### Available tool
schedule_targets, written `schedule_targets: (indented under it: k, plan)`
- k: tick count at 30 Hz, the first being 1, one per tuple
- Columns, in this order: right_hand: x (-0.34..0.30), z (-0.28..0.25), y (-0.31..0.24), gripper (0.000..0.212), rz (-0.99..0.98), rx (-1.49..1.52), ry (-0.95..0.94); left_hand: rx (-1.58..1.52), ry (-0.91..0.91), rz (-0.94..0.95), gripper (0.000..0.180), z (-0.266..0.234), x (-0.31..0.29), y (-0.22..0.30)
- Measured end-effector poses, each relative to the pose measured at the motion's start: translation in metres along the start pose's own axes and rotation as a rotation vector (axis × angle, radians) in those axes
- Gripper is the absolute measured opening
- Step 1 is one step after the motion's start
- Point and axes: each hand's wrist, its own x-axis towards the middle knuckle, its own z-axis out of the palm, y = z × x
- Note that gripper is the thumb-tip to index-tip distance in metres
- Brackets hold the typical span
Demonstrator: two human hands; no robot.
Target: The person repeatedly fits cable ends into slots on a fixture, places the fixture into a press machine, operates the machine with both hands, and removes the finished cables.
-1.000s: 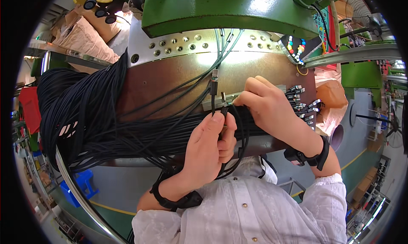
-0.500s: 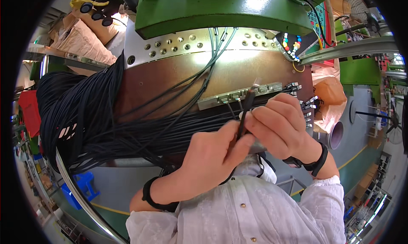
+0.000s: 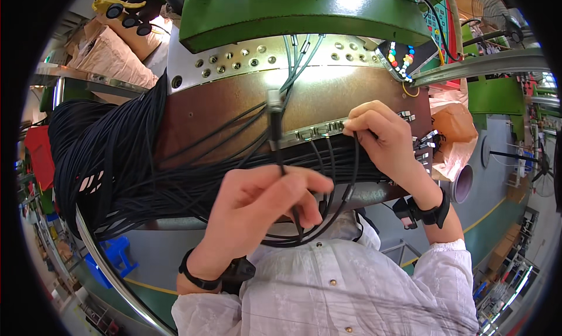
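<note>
While my half-curled left hand (image 3: 257,206) is holding metal-tipped black cable (image 3: 275,125), pinched right hand (image 3: 383,134) is seemingly steadying another cable (image 3: 356,157) at silver-metal bar (image 3: 307,134)

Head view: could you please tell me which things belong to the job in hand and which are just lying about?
Apparently with the job:
blurred cable at the left hand
black cable in the right hand
slotted metal bar
dark cable bundle

Apparently just lying about:
bead string
blue stool
paper sack
</note>
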Motion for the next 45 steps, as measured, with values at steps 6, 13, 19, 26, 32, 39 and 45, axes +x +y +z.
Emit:
schedule_targets:
  k: [6, 13, 19, 26, 32, 39, 45]
  plan:
    - [0.012, -0.009, 0.004, 0.016, 0.244, 0.243, -0.242, -0.011, -0.23, -0.257, 0.032, 0.001, 0.019, -0.012]
    - [0.009, -0.014, 0.005, 0.019, 0.009, 0.028, -0.213, -0.086, -0.26, -0.388, 0.033, 0.005, 0.033, -0.012]
    - [0.03, -0.039, -0.021, 0.027, -0.344, -0.311, -0.145, 0.082, -0.402, -0.395, 0.031, 0.011, 0.047, 0.003]
    - [0.02, -0.048, -0.032, 0.029, -0.463, -0.501, -0.075, -0.197, -0.266, -0.411, 0.025, 0.027, 0.058, 0.014]
    - [0.004, -0.049, -0.018, 0.03, -0.373, -0.548, 0.032, 0.658, -0.068, 0.122, 0.016, 0.024, 0.046, 0.003]
    - [-0.016, -0.03, -0.019, 0.032, -0.298, -0.457, -0.021, 1.188, 0.069, 0.664, 0.016, 0.041, 0.033, 0.008]
    - [-0.019, -0.035, -0.024, 0.024, -0.192, -0.339, -0.105, 1.481, 0.003, 0.791, 0.017, 0.049, 0.021, 0.014]
